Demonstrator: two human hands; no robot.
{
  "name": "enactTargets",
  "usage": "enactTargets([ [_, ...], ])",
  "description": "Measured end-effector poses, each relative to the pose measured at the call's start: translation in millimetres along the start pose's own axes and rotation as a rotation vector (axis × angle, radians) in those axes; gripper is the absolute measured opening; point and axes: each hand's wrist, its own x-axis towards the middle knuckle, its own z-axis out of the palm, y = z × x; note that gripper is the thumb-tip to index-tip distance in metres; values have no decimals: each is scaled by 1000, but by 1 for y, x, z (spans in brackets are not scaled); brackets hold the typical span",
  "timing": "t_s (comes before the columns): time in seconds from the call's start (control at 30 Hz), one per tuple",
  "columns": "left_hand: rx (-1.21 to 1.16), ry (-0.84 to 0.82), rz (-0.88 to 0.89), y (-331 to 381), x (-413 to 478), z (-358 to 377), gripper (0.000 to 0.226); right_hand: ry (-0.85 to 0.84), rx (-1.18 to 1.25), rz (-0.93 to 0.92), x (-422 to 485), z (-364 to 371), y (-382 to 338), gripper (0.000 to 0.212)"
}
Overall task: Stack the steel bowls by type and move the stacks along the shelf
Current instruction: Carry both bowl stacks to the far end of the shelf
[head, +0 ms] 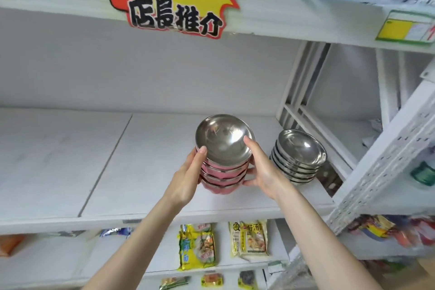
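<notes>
Pink bowl stack (223,179) — between 2 hands (188,179) (261,172)

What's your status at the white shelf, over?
Left hand and right hand both grip the stack of pink-sided steel bowls. Stack of plain round steel bowls stands apart to its right. White shelf board beneath.

Layout as I viewed it. On the right part of the middle shelf (141,183), a bowl stack (223,148) sat between my left hand (188,179), on its left side, and my right hand (263,172), on its right. A second bowl stack (297,160) stood just right of it, apart. A sign (176,7) hung from the shelf above; 2 food packets (197,247) lay on the shelf below.
</notes>
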Motion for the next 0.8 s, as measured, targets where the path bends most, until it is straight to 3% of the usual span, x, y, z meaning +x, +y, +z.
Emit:
enactTargets([
  [0.2, -20, -32, -25, -9, 22, 54, 47, 18, 64, 72, 18, -51, 15, 73],
  [0.33, -7, -15, -36, -15, 45, 61, 43, 13, 96, 74, 39, -60, 20, 58],
  [0.43, -12, -16, -33, -23, 61, 60, 65, 1, 122, 73, 56, -59, 24, 44],
  [0.53, 0, -20, -60, -33, 76, 57, 92, 9, 137, 98, 70, -57, 29, 56],
  [0.7, 7, -37, -110, -42, 89, 57, 97, 13, 132, 129, 86, -55, 37, 64],
  [0.8, 8, -57, -110, -45, 93, 55, 88, 11, 152, 125, 91, -56, 42, 67],
])
